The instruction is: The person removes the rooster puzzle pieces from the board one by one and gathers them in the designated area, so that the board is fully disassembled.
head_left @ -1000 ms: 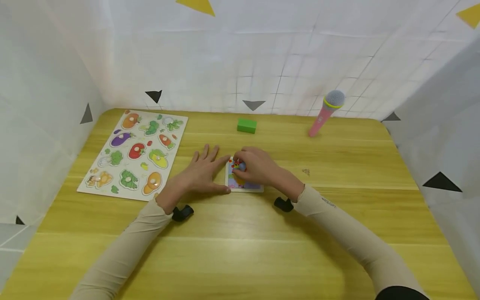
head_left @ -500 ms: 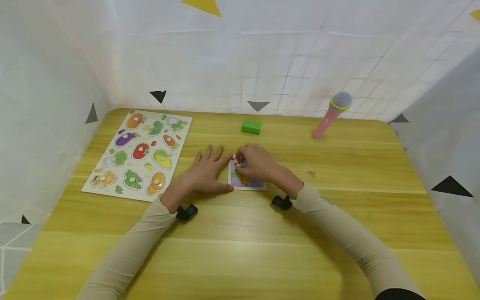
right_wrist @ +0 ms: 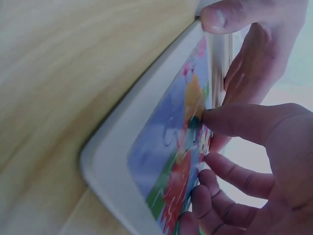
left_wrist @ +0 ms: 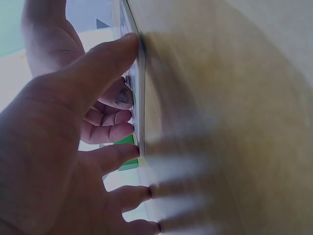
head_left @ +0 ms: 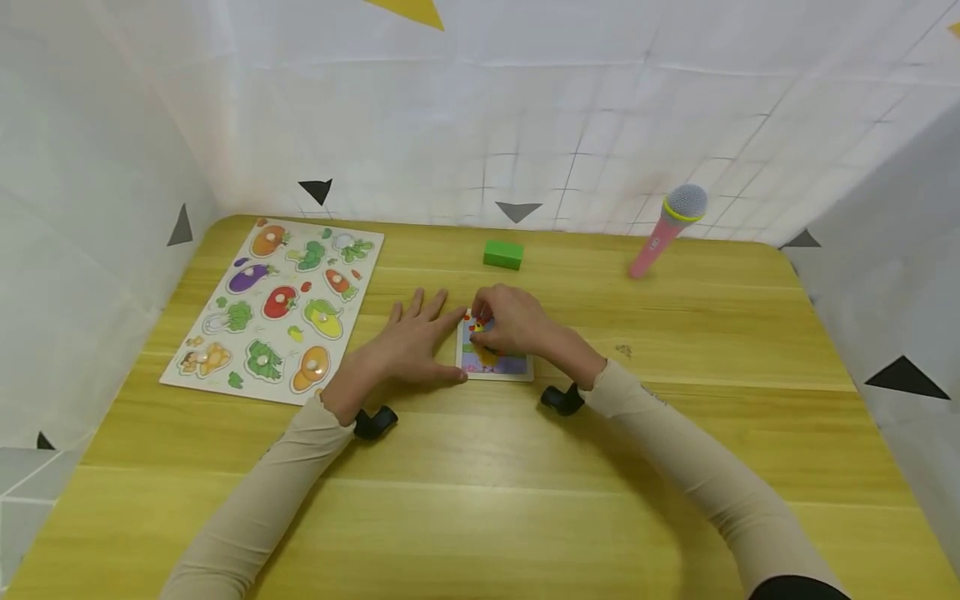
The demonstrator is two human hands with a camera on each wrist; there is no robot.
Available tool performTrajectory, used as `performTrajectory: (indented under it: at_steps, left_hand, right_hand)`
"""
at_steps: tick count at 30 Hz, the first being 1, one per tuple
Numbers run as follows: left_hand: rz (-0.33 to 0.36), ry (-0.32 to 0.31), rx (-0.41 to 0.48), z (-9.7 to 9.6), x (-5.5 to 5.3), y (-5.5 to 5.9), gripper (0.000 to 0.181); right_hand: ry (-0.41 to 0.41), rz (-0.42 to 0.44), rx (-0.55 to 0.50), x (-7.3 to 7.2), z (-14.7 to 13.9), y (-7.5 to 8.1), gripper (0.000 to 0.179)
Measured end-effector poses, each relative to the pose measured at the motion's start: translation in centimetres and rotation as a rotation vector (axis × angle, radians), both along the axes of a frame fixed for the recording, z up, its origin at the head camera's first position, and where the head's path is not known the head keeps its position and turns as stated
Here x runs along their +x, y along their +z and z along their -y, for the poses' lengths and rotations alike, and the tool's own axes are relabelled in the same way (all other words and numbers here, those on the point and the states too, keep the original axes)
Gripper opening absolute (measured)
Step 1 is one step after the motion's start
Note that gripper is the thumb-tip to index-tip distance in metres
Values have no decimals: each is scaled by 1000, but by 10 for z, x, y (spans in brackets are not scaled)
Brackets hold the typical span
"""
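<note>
A small picture puzzle board (head_left: 497, 367), with a white frame and a colourful bird picture, lies flat on the table. My left hand (head_left: 408, 346) is spread flat at its left side, with the thumb at the lower left corner and the index fingertip at the upper left corner. My right hand (head_left: 513, 321) is over the board with bent fingers. In the right wrist view, the thumb (right_wrist: 234, 120) and fingertips rest on the picture (right_wrist: 164, 127), apart from each other. Part of the picture is hidden under the right hand.
A large vegetable peg puzzle (head_left: 303, 325) lies at the left of the wooden table (head_left: 480, 500). Behind the small board sits a green block (head_left: 503, 255). A pink toy microphone (head_left: 667, 229) stands at the back right, near the white backdrop (head_left: 450, 125).
A light blue piece seen between the right fingers a second ago no longer shows, and the fingers now lie on the picture. The left hand stays at the board's edge.
</note>
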State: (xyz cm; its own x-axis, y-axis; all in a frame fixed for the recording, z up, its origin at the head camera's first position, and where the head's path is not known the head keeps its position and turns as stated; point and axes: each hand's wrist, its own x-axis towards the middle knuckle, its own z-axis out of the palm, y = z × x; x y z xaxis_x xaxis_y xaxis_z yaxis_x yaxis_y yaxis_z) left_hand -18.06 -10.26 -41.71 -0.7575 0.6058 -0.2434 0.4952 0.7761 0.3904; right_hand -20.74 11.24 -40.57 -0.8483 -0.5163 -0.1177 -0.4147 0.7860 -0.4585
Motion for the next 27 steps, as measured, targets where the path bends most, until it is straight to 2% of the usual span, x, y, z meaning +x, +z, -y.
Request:
performTrajectory:
  at_steps: [10,18,27]
  left_hand:
    - [-5,4,15,0,2,3,99]
    - [-14,5,-1,0,1,0,100]
    - [-9,5,3,1,2,1,99]
  right_hand:
    - [-22,-15,44,0,4,3,32]
    - [-18,-15,67,3,5,3,35]
    - [-21,3,52,2,5,2,41]
